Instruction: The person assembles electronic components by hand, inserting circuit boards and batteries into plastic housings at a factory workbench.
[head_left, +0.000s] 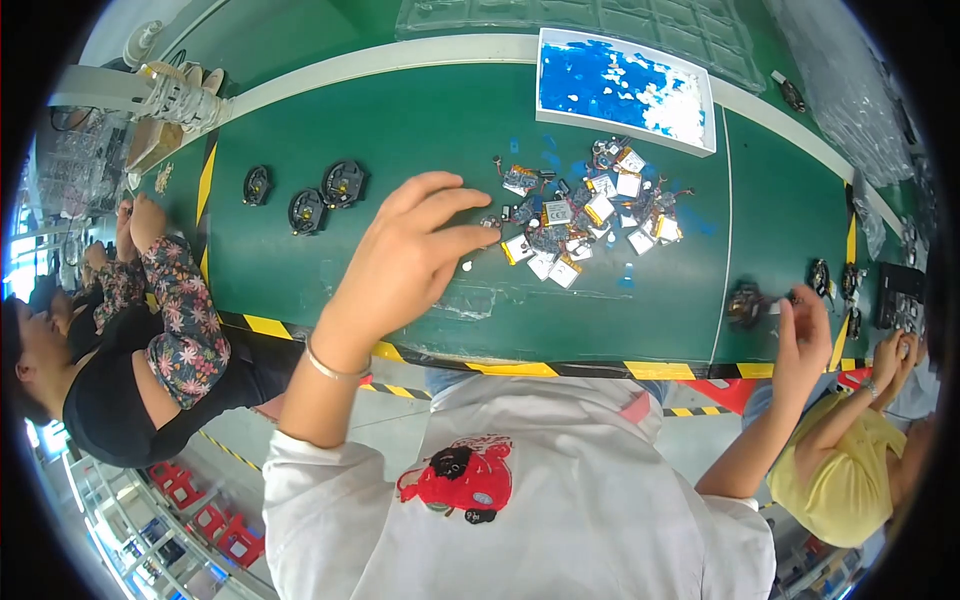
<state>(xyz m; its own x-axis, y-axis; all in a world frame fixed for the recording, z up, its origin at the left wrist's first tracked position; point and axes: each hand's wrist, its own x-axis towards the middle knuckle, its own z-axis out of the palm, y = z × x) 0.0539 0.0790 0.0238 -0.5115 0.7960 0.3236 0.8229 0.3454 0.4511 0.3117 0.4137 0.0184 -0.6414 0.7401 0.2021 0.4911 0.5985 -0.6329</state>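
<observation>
My left hand (415, 245) reaches over the table to the left edge of a loose pile of small battery packs with circuit boards and wires (575, 215). Its thumb and forefinger are apart, their tips beside a small part at the pile's edge. At the right, the fingers of my right hand (805, 335) are closed at the edge of a black round housing (745, 303), smeared by motion. Three more black round housings (343, 184) with parts inside lie left of my left hand.
Behind the pile stands a white box (625, 135) of blue and white bits. Yellow-black tape (510, 369) runs along the table's near edge. Co-workers sit at left and right; more black housings (820, 277) lie near the right one. Clear plastic trays (600, 25) lie beyond the rail.
</observation>
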